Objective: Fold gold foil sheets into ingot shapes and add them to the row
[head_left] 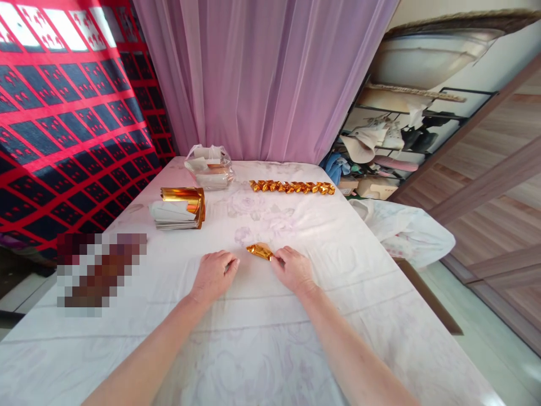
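Just below the frame's centre, a gold foil piece (259,251) is pinched by the right hand (293,269), while the left hand (214,274) is held half-curled and empty.

A purple curtain (262,73) is hanging behind the far edge of the table (253,361), and a red and dark cloth (63,132) is draping down on the left. On the right, a rack (469,91) is holding a pale cap (361,148) and dark shoes (420,138). A whitish bag (416,228) is bulging beside the table; a wood-grained panel (499,186) is standing farther right.
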A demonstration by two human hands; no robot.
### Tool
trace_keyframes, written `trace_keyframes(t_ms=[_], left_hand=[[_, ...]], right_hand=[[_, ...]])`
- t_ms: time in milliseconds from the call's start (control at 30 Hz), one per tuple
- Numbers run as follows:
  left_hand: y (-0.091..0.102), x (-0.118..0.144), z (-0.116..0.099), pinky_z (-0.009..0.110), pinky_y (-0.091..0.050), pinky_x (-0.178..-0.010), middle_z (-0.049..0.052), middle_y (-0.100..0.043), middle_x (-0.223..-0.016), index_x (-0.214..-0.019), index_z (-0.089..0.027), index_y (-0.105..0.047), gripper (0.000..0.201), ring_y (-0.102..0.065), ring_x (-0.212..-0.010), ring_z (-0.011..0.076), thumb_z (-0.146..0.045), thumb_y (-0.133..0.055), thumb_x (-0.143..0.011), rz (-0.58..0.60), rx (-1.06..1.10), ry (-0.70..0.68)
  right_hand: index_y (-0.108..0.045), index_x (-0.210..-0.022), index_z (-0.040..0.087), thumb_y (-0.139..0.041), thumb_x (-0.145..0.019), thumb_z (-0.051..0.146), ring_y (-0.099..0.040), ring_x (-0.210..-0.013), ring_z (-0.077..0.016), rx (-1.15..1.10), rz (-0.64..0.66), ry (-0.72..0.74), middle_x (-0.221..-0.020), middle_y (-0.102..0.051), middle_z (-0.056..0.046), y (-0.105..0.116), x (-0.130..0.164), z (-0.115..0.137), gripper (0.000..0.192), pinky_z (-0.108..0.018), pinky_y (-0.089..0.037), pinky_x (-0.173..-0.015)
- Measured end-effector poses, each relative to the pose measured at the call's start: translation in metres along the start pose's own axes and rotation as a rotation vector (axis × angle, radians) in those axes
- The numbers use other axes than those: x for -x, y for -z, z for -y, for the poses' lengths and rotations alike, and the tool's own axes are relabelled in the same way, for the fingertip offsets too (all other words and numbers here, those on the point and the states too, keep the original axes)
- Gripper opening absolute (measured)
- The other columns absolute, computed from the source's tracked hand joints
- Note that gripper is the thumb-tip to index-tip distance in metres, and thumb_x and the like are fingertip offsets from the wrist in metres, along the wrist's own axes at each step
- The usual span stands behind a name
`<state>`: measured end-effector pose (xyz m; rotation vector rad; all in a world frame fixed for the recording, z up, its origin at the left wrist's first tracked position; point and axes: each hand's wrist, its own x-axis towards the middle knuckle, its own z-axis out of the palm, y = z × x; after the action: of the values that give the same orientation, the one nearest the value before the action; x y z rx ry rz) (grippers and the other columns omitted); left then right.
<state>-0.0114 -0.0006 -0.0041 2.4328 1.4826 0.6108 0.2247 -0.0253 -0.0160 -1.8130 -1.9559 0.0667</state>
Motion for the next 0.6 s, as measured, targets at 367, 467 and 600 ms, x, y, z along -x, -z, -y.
trace_keyframes(t_ms=[367,467,600], left_hand=[[-0.01,-0.07,0.017,0.038,-0.045,-0.077,0.007,-0.07,-0.083,-0.079,-0.022,-0.066,0.023,-0.062,-0.083,0.0244,-0.028,-0.047,-0.09,-0.087,-0.13,-0.082],[-0.016,-0.082,0.02,0.038,-0.044,-0.076,0.007,-0.071,-0.084,-0.079,-0.022,-0.065,0.024,-0.062,-0.082,0.0241,-0.028,-0.045,-0.091,-0.109,-0.144,-0.082],[-0.021,-0.088,0.024,0.036,-0.044,-0.072,0.005,-0.071,-0.08,-0.076,-0.023,-0.063,0.025,-0.063,-0.078,0.0237,-0.03,-0.045,-0.092,-0.109,-0.156,-0.076]], right_hand=[[-0.07,-0.076,0.021,-0.056,-0.087,0.025,-0.057,-0.067,-0.0153,0.102,-0.202,-0.42,-0.083,-0.069,-0.004,0.035,-0.052,-0.09,0.019,-0.026,-0.032,-0.061],[-0.073,-0.079,0.021,-0.054,-0.09,0.029,-0.058,-0.069,-0.0159,0.118,-0.223,-0.545,-0.088,-0.071,-0.006,0.04,-0.067,-0.119,0.023,-0.027,-0.032,-0.061],[-0.075,-0.086,0.02,-0.052,-0.092,0.033,-0.06,-0.072,-0.0172,0.13,-0.222,-0.704,-0.094,-0.072,-0.008,0.046,-0.087,-0.151,0.027,-0.028,-0.032,-0.06]])
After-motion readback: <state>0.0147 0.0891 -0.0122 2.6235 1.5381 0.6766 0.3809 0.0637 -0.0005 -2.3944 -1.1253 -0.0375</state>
